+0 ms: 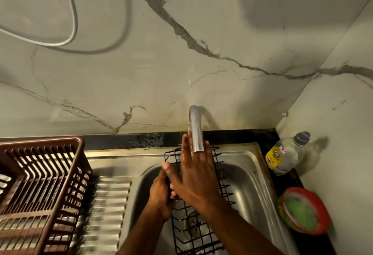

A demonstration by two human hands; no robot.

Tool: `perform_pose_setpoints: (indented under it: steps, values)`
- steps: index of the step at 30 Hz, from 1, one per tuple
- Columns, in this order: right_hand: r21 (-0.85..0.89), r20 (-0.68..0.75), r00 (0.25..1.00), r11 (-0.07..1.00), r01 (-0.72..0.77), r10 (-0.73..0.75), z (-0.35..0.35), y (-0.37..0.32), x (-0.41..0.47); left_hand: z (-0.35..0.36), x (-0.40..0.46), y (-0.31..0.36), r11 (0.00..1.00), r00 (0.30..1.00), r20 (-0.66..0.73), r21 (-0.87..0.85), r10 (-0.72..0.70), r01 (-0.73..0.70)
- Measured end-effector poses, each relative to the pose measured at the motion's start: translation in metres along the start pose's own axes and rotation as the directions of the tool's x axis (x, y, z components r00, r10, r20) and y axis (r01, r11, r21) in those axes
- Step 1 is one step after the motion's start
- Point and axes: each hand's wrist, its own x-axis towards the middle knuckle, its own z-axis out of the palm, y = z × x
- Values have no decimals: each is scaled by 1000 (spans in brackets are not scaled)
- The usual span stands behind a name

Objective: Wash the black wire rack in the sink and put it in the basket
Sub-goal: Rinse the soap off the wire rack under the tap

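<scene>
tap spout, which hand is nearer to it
Right. The right hand lies flat on the wire rack, fingertips under the tap spout. The left hand holds the rack's left edge, lower down.

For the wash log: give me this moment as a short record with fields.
stage: washing, rack not yet in basket
black wire rack: in the steel sink, under the tap spout
left hand: grips the rack's left edge
right hand: fingers straight, flat on the rack below the spout
brown plastic basket: left of the sink
clear bottle: right counter corner
</scene>
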Motion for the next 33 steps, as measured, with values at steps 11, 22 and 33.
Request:
perform_pose_setpoints:
  steps: [11,22,33]
  values:
    - [86,-93,956,959,-270,277,2,38,10,18,17,1,1000,999,-44,-4,16,-16]
    - [-53,-82,996,998,27,-31,23,59,-29,8,24,9,1000,999,-36,27,4,-3]
    - [26,-23,991,991,130,-129,25,15,-50,14,28,13,1000,996,-93,-27,-14,11]
